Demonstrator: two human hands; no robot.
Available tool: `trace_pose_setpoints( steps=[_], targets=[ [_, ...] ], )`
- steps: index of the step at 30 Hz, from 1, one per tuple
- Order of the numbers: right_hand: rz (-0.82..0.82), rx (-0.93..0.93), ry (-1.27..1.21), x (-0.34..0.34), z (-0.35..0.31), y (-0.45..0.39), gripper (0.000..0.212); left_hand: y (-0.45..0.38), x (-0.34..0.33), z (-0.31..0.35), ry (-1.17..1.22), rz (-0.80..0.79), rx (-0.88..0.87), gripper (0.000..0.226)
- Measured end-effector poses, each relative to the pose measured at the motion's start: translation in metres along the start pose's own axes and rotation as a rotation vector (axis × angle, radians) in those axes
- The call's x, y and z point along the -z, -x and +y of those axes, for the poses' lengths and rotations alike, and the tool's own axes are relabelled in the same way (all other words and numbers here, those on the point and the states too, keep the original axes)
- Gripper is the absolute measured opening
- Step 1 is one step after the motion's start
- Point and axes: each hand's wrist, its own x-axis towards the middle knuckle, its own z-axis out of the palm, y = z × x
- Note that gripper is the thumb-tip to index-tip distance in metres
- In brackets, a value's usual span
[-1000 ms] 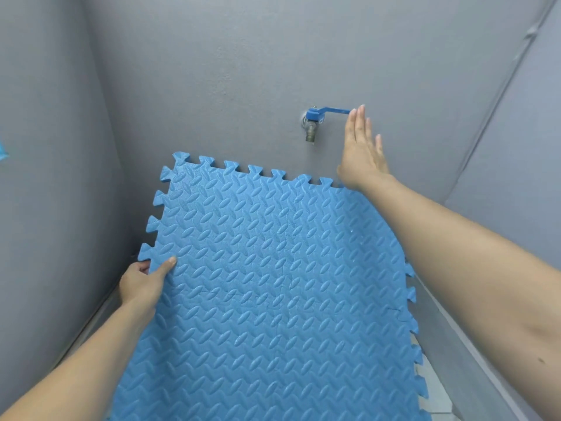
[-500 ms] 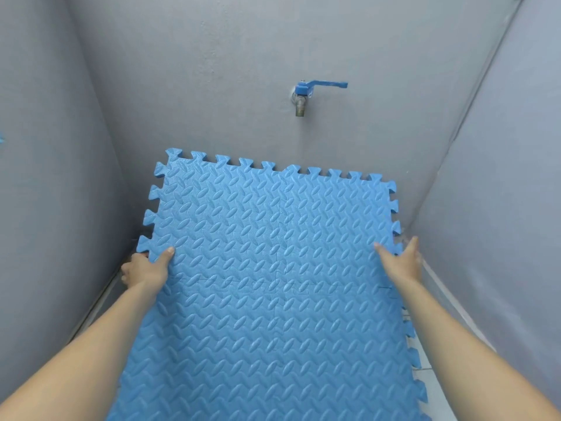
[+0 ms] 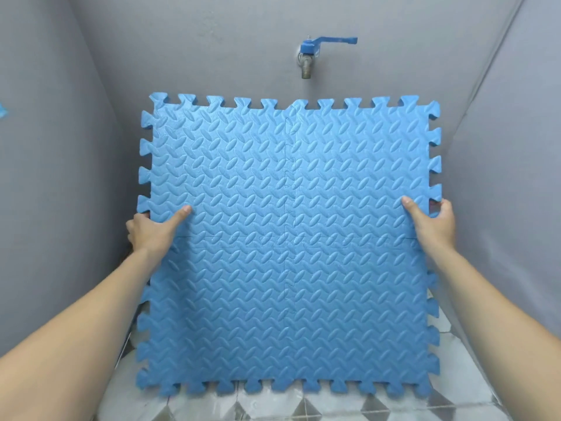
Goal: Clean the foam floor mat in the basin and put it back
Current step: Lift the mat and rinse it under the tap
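Change: half a second ago the mat leaned away with its near edge out of view; now it is lifted to face the camera squarely, all four toothed edges showing, and both hands sit further up its sides.
Left hand: clamped on the mat's 9 o'clock edge, thumb flat across the front, fingers wrapped behind, out of sight.
Right hand: gripping the 3 o'clock edge the same way, thumb on the front, fingers curled round the toothed rim.
Mat: blue foam, four interlocked squares, held upright between the two hands, filling the middle of the view.
Tap: at 12 o'clock, just above the mat's top edge, blue lever pointing to 3 o'clock.
Walls: grey, closing in at 9, 12 and 3 o'clock.
Floor: patterned tiles at 6 o'clock, below the mat.
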Motion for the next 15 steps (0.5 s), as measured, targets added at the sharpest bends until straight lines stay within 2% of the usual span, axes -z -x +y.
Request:
trace_pose_setpoints(
  steps=[6, 11, 15],
  targets=[
    [0.007, 0.009, 0.041, -0.006, 0.004, 0.003, 0.069, 0.0, -0.001, 0.003, -0.093, 0.073, -0.003, 0.109],
    [0.024, 0.074, 0.046, -0.011, -0.002, 0.003, 0.062, -0.004, -0.005, 0.0, -0.305, 0.017, -0.006, 0.118],
    [0.061, 0.123, 0.053, -0.012, -0.002, 0.002, 0.061, -0.008, -0.003, -0.004, -0.36, -0.042, -0.034, 0.126]
  ],
)
